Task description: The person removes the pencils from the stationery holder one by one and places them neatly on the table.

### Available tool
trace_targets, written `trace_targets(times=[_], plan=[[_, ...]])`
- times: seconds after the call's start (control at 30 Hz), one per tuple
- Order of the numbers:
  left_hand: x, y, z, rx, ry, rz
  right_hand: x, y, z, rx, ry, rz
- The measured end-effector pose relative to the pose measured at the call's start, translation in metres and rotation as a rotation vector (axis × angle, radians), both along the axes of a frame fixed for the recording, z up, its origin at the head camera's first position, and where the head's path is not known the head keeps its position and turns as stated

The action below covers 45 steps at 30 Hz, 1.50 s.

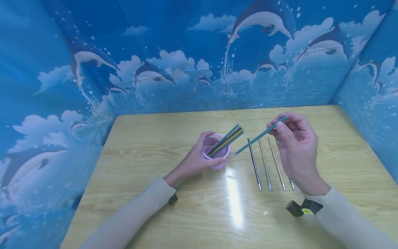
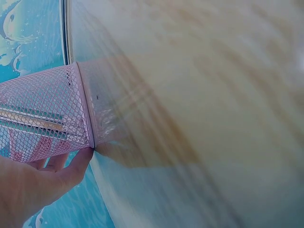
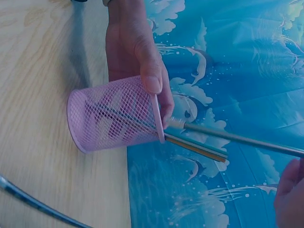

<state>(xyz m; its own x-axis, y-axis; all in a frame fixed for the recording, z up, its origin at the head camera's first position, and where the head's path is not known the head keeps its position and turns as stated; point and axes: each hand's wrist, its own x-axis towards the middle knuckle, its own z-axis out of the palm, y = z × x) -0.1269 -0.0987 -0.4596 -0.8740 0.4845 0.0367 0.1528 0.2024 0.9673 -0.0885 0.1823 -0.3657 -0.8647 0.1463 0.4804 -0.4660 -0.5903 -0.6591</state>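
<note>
A pink mesh pencil cup [image 1: 220, 165] is gripped around its side by my left hand [image 1: 203, 152], its base at or close to the table top. A bundle of pencils [image 1: 226, 141] leans out of the cup toward the upper right. My right hand [image 1: 296, 148] pinches a green pencil [image 1: 259, 136] between thumb and fingers. That pencil slants down to the left, its eraser end just outside the cup's rim. In the right wrist view, the held pencil [image 3: 237, 136] crosses near the rim of the cup [image 3: 116, 116].
Several pencils lie side by side right of the cup: a black one [image 1: 254, 164], gold-toned ones [image 1: 276, 164], and a green one [image 1: 291, 183] partly hidden under my right hand. Dolphin-print curtains [image 1: 186, 86] surround the wood-grain table [image 1: 149, 138] at back and sides.
</note>
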Motion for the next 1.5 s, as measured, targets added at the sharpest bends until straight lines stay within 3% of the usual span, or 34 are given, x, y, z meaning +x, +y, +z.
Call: trace_targets(times=[0.5,0.73,0.97,1.2,1.5], plan=[[0.0,0.003,-0.001,-0.008,0.011,0.012,-0.006,0.042,0.001,0.031,0.004,-0.107],[0.001,0.0,-0.001,-0.001,-0.001,0.012,-0.01,0.061,-0.002,0.121,-0.036,-0.172],[0.004,-0.008,0.0,-0.021,0.01,0.056,-0.014,0.078,-0.013,0.307,-0.184,-0.19],[0.002,-0.005,-0.001,-0.003,0.008,0.033,-0.019,0.109,-0.02,0.502,-0.364,-0.188],[0.0,-0.001,-0.001,0.006,0.012,0.015,-0.025,0.144,-0.038,0.606,-0.572,-0.073]])
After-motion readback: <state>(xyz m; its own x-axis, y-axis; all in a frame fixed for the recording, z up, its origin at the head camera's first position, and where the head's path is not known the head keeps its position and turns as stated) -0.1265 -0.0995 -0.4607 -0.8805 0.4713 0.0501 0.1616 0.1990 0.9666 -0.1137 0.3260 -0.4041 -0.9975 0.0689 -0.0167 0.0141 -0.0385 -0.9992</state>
